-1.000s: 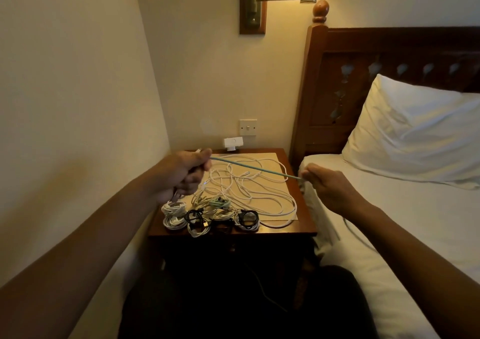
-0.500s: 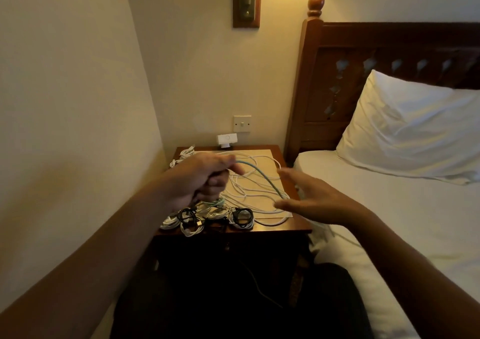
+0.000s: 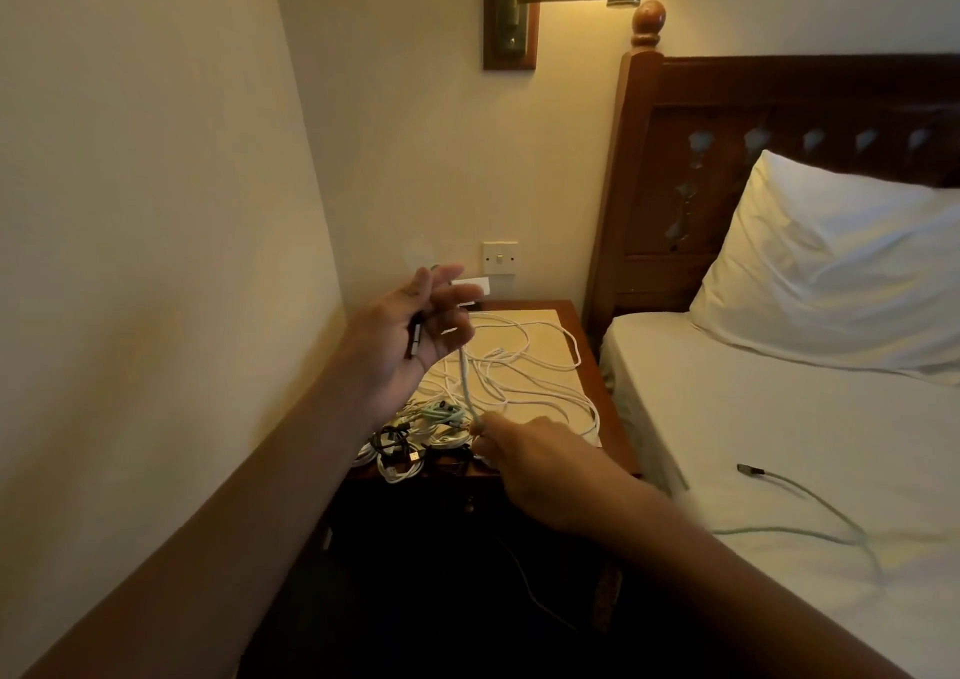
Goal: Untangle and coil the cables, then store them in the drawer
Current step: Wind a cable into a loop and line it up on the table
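A plain cream wall (image 3: pixel 156 210) runs down the left of a lamplit bedroom corner, where a brass wall lamp (image 3: pixel 524 0) glows above a wall switch (image 3: pixel 500 258) and a dark wooden nightstand (image 3: pixel 613 418) topped with a cream mat (image 3: pixel 545 330). To the right, beside the nightstand, stand a carved wooden headboard (image 3: pixel 779 101), a white pillow (image 3: pixel 831 273) and a bed in a white sheet (image 3: pixel 753 408). Loose white cables (image 3: pixel 524 366) sprawl in open loops across the mat, while small coiled bundles (image 3: pixel 400 452), white, black and pale green, crowd the nightstand's front left edge. Above them the left hand (image 3: pixel 410 330) is raised palm up, its fingers only loosely bent, holding the dark plug end of a pale green cable (image 3: pixel 466 387) against the palm. The cable drops steeply from that hand to the right hand (image 3: pixel 540 457), which hovers low over the nightstand's front edge and pinches it at the fingertips, the rest of that grip hidden behind the back of the hand. The cable's far length trails out over the sheet on the right, slack and curving, ending in a second dark plug (image 3: pixel 749 469) lying flat on the bed.
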A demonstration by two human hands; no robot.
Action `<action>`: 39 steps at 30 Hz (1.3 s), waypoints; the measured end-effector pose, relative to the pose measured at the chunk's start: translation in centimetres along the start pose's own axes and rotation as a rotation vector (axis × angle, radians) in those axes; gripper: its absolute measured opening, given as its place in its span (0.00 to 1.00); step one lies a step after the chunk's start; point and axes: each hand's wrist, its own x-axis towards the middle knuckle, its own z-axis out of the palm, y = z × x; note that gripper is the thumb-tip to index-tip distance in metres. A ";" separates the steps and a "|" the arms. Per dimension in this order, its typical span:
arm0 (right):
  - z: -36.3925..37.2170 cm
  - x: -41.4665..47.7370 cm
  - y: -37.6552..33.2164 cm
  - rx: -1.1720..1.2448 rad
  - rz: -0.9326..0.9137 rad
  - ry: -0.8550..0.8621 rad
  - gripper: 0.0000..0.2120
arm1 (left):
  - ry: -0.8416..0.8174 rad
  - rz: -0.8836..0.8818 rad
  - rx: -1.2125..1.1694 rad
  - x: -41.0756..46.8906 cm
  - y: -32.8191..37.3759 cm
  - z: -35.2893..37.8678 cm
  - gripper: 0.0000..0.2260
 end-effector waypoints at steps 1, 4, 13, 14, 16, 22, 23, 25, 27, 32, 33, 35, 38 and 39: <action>-0.4 -0.5 -1.2 -0.010 -0.029 -0.042 0.11 | 0.013 0.034 0.084 0.2 -0.4 0.0 0.15; -3.1 -2.0 -4.2 -0.105 -0.129 0.005 0.11 | -0.002 0.097 0.472 -0.3 -1.6 -0.5 0.14; -10.0 0.4 -0.5 0.121 -0.135 0.484 0.07 | -0.217 -0.116 0.640 -3.7 -2.3 -0.2 0.26; -9.9 0.6 0.2 0.195 -0.132 0.503 0.07 | -0.241 -0.135 0.580 -3.9 -2.0 0.0 0.27; -8.8 1.2 1.8 0.304 -0.099 0.513 0.08 | -0.280 -0.169 0.403 -4.1 -1.2 -0.2 0.25; -3.2 1.2 4.2 0.271 0.026 0.383 0.12 | -0.169 -0.013 0.037 -1.9 1.0 -0.8 0.19; -2.2 0.9 3.9 0.238 0.028 0.335 0.12 | -0.115 0.027 0.047 -1.4 1.2 -0.8 0.19; -0.6 -0.1 1.8 0.180 -0.035 0.257 0.13 | -0.010 0.111 0.121 -0.6 0.8 -0.7 0.18; -0.3 -1.0 -1.1 0.117 -0.124 0.186 0.14 | 0.043 0.178 0.311 -0.3 -0.1 -0.3 0.15; -5.8 -0.6 -3.3 -0.007 -0.192 0.275 0.11 | -0.003 0.052 0.860 -1.4 -2.2 -1.3 0.19; -7.4 -0.1 -2.7 0.011 -0.180 0.331 0.10 | -0.069 -0.005 0.850 -1.8 -2.2 -1.7 0.21; -9.7 0.8 -1.0 0.085 -0.169 0.394 0.08 | -0.177 -0.115 0.749 -2.8 -1.9 -2.0 0.26; -10.2 2.1 2.3 0.170 -0.160 0.409 0.09 | -0.276 -0.179 0.574 -3.8 -0.2 -2.9 0.24; -9.7 2.6 3.7 0.190 -0.137 0.422 0.10 | -0.277 -0.153 0.546 -3.7 0.5 -3.6 0.19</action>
